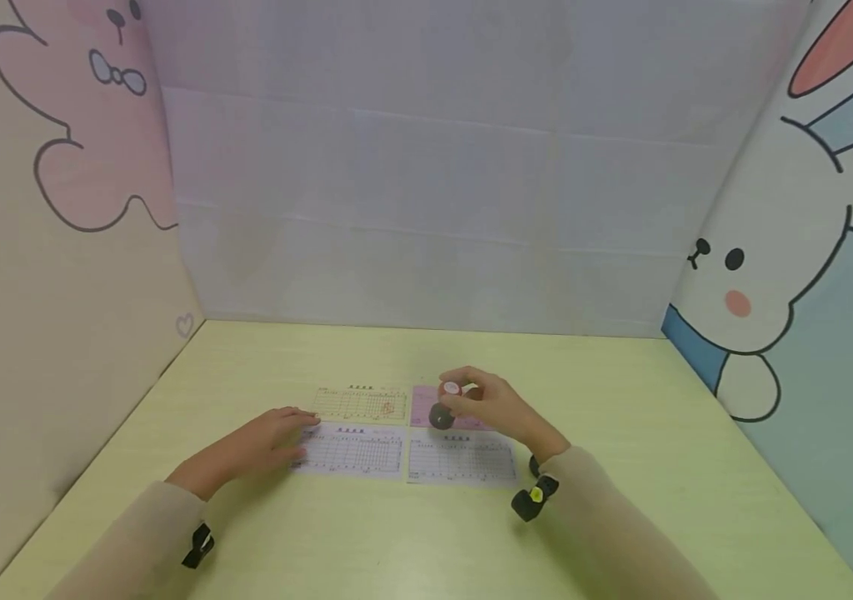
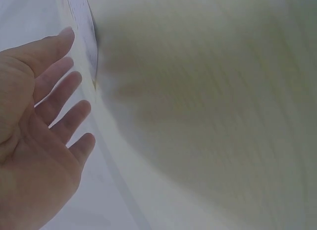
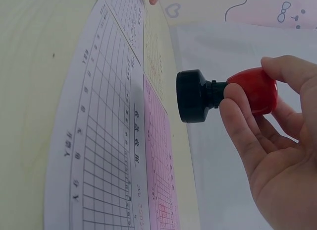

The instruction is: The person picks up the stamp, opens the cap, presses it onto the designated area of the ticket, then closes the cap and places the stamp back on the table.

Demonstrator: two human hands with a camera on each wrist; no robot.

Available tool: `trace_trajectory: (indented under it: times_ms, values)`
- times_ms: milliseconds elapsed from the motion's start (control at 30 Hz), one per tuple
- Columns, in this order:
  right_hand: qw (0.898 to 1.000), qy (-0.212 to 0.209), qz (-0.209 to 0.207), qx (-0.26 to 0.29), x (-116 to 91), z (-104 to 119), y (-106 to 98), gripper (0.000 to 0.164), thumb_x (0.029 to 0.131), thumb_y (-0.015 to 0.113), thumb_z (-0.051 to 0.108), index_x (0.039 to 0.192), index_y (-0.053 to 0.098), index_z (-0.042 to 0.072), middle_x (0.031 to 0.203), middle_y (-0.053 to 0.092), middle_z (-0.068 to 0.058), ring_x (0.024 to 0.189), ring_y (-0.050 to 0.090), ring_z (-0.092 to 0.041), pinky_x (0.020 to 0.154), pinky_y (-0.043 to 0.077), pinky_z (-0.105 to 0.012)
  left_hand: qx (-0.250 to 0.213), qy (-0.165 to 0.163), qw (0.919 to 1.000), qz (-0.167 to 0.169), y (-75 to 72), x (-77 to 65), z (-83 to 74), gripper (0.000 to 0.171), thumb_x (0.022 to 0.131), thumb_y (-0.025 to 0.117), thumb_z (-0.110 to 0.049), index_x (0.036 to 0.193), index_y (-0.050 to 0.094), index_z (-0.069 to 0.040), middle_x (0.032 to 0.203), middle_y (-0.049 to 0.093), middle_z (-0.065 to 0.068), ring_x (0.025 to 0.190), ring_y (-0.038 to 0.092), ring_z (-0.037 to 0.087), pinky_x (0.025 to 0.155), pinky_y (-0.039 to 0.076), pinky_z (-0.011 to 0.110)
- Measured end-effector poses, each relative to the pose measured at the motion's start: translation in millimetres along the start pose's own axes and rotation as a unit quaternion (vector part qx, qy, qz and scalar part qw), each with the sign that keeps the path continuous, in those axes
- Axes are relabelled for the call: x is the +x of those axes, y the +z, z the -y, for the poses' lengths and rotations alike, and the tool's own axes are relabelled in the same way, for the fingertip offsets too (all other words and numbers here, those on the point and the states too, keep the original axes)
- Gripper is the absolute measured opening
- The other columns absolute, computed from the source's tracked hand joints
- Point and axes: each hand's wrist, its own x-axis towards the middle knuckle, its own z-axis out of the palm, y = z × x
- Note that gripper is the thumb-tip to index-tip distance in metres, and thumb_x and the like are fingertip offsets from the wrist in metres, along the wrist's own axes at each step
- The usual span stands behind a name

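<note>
My right hand (image 1: 497, 406) grips a stamp by its red knob (image 3: 255, 91), fingers and thumb around it. The stamp's round black base (image 3: 192, 96) points at the forms and is held off them; in the head view it overlaps the pink form (image 1: 422, 398). My left hand (image 1: 269, 442) has loosely extended fingers, with fingertips at the left edge of the forms. The left wrist view shows that palm (image 2: 39, 160) holding nothing. Red marks show on the yellow form (image 1: 344, 405) and, in the right wrist view, on the pink form.
Two white forms, the left one (image 1: 359, 454) and the right one (image 1: 464, 458), lie in front of the yellow and pink ones on the pale table (image 1: 366, 542). A black object (image 1: 534, 465) is partly hidden by my right wrist. A white backdrop (image 1: 426, 208) stands behind.
</note>
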Motion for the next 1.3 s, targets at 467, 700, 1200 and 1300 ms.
trace_trajectory:
  times_ms: [467,700,1200,1300]
  values:
    - [0.999,0.000,0.031,-0.008,4,11,24,0.045,0.096,0.068,0.037,0.135,0.061,0.016,0.115,0.067,-0.001,0.095,0.069,-0.018,0.087,0.056,-0.040,-0.017,0.017,0.9997,0.005,-0.8,-21.7,1.6,0.050,0.096,0.069,-0.020,0.138,0.057,0.003,0.141,0.054,0.020,0.130,0.048,0.045,0.106,0.038,0.061]
    - [0.999,0.004,0.038,-0.031,4,16,38,0.048,0.095,0.069,0.039,0.137,0.061,0.016,0.116,0.067,0.004,0.090,0.069,-0.014,0.085,0.053,-0.040,-0.026,0.018,0.9995,0.001,-3.3,-26.9,1.7,0.049,0.096,0.068,-0.020,0.138,0.057,0.002,0.142,0.054,0.021,0.132,0.046,0.047,0.107,0.035,0.063]
    - [0.997,-0.013,0.050,-0.050,5,27,67,0.046,0.093,0.074,0.033,0.133,0.064,0.012,0.117,0.063,0.005,0.089,0.068,-0.009,0.082,0.054,-0.032,-0.040,0.001,0.9992,0.007,-2.6,-33.5,-3.4,0.049,0.096,0.068,-0.020,0.139,0.057,0.001,0.144,0.052,0.020,0.134,0.042,0.049,0.108,0.033,0.064]
    - [0.997,-0.028,0.058,-0.034,6,28,72,0.045,0.094,0.074,0.029,0.133,0.064,0.010,0.113,0.064,0.005,0.087,0.068,-0.010,0.079,0.055,-0.030,-0.039,0.004,0.9992,0.007,-3.0,-33.4,-3.9,0.049,0.096,0.069,-0.020,0.138,0.057,0.002,0.144,0.053,0.021,0.134,0.042,0.050,0.108,0.033,0.065]
